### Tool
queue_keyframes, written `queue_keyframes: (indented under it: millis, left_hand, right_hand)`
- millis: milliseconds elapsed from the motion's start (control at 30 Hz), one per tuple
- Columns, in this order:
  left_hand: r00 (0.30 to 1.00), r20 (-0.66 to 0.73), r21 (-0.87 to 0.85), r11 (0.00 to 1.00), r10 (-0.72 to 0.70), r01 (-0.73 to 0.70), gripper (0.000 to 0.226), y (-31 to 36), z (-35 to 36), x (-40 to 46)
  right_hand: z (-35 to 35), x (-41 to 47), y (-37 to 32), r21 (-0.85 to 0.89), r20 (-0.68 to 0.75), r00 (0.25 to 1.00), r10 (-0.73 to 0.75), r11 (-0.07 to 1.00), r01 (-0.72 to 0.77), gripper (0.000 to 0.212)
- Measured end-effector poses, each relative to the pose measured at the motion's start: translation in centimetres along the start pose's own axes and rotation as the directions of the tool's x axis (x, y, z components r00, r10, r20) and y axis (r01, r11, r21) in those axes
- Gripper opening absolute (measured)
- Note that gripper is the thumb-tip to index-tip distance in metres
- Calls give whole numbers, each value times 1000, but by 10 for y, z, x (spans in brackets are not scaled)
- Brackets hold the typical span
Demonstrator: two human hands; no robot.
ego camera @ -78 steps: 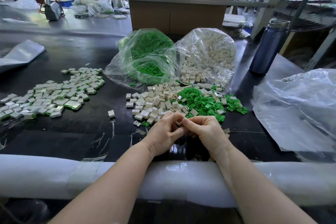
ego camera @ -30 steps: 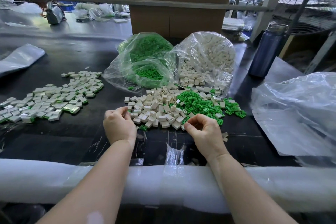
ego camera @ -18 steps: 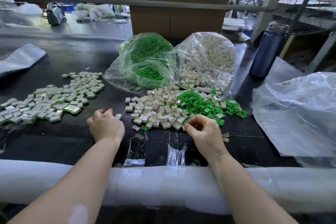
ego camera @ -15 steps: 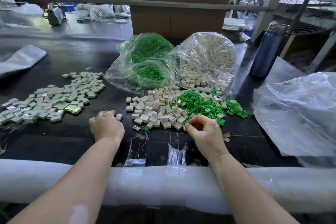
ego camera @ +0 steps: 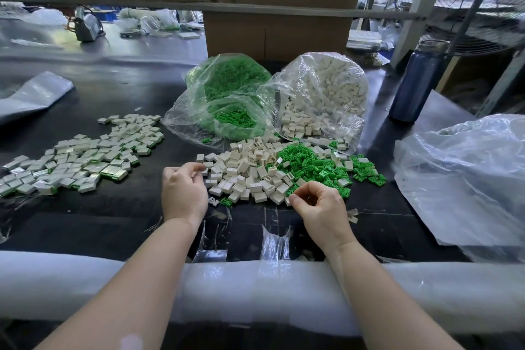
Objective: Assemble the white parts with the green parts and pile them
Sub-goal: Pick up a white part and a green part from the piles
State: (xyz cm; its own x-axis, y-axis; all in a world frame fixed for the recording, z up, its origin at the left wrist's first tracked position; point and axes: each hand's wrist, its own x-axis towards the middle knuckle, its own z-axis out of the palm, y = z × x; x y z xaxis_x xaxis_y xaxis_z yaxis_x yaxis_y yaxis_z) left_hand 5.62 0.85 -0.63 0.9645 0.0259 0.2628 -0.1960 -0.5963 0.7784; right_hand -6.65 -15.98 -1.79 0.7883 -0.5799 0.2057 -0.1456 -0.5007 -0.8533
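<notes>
Left hand (ego camera: 184, 193) at the near-left edge of the heap of loose white parts (ego camera: 244, 170), fingers (ego camera: 196, 168) loosely curled, tips reaching toward a white part and apparently clamped on nothing. Right hand (ego camera: 319, 206) at the near edge of the loose green parts (ego camera: 318, 165), thumb and forefinger pinched together around something small; too hidden to tell whether green or white. Finished pieces spread as a flat pile (ego camera: 82, 156) on the left of the black worktop (ego camera: 113, 216), well apart from the loose stock. Main risks, as a judgement: grabbing two white parts at once from so tight a heap, or nudging neighbours off toward the padded front edge (ego camera: 255, 287); mating the green part crooked or the wrong way round, given its small size; dropping it into the mixed zone where green and white overlap, making it slow to find. Also possible: sweeping loose pieces under the clear bag (ego camera: 468, 179) on the right, or pulling more stock from the open supply bags (ego camera: 270, 99) behind the heap.
</notes>
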Motion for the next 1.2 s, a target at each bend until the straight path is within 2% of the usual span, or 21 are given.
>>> queue_keyframes:
  millis: [133, 233, 333, 533, 633, 700, 767, 833, 933, 1033, 1100, 1200]
  left_hand:
    - [989, 144, 53, 998, -28, 20, 22, 3, -1, -4]
    - [966, 258, 180, 980, 32, -81, 10, 7, -4, -8]
    - [931, 360, 281, 946, 54, -163, 25, 12, -5, -9]
    - [896, 439, 445, 853, 59, -274, 34, 23, -7, -8]
    - [883, 462, 477, 818, 79, -323, 25, 33, -10, -8]
    - [877, 470, 362, 884, 101, -296, 19, 38, -11, -7]
    - [856, 507, 84, 983, 100, -164, 18, 43, -9, -11]
    - [806, 583, -158, 987, 98, -5, 17, 51, -4, -23]
    - [732, 678, -343, 908, 60, 243, 13, 54, 12, -39]
    - [703, 709, -423, 836, 65, 350, 12, 51, 22, -47]
    - [699, 714, -471, 770, 46, 431, 15, 47, 27, -50]
    - [744, 668, -542, 688, 3, 483, 21, 43, 30, -53]
  right_hand:
    - [-1, -1, -1, 2, -4, 1000, 2, 1000, -2, 14]
    - [0, -1, -2, -3, -3, 1000, 0, 1000, 0, 14]
    - [-1, -1, -3, 3, 3, 1000, 2, 1000, -2, 13]
    - [-2, -2, -3, 3, -1, 1000, 1, 1000, -1, 13]
    - [-2, -2, -3, 5, 0, 1000, -2, 1000, 2, 13]
    - [-1, -2, -2, 3, 3, 1000, -13, 1000, 13, 13]
    - [-1, -2, -2, 16, 13, 1000, -29, 999, 28, 9]
    - [0, -2, -3, 72, 27, 999, -44, 996, 42, 4]
    - [-1, -3, -4, 188, 51, 997, -55, 981, 45, 7]
    - [-3, -3, -5, 260, 47, 998, -41, 965, 27, 14]
    - [-4, -2, -5, 307, 52, 999, -16, 952, -1, 16]
    - [-4, -3, -6, 370, 91, 996, 8, 928, -41, 11]
